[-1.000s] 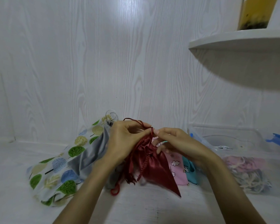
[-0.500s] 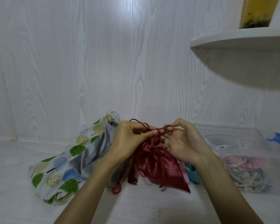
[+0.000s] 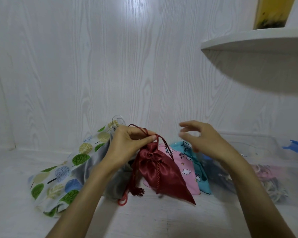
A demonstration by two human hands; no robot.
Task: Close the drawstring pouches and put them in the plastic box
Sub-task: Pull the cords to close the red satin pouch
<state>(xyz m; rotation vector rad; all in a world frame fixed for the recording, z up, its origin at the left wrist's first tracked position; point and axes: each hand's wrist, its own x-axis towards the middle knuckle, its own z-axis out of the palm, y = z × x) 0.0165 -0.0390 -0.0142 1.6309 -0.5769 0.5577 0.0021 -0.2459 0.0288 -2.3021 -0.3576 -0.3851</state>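
One head-worn view — close above the white surface point(image 3: 162, 220), facing forward and down toward the wall point(image 3: 110, 66) behind it.

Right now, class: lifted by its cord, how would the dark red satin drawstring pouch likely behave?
The dark red satin drawstring pouch would probably sag limply; its fabric folds and tapers. Its sheen suggests slipperiness. It seems light, pinched by the left hand alone.

A home corner, it is looking like: white wood-grain wall panelling point(image 3: 110, 66) is lining the space. A rounded wall shelf point(image 3: 258, 43) is carrying what may be a yellow jar point(image 3: 272, 12), blurred.
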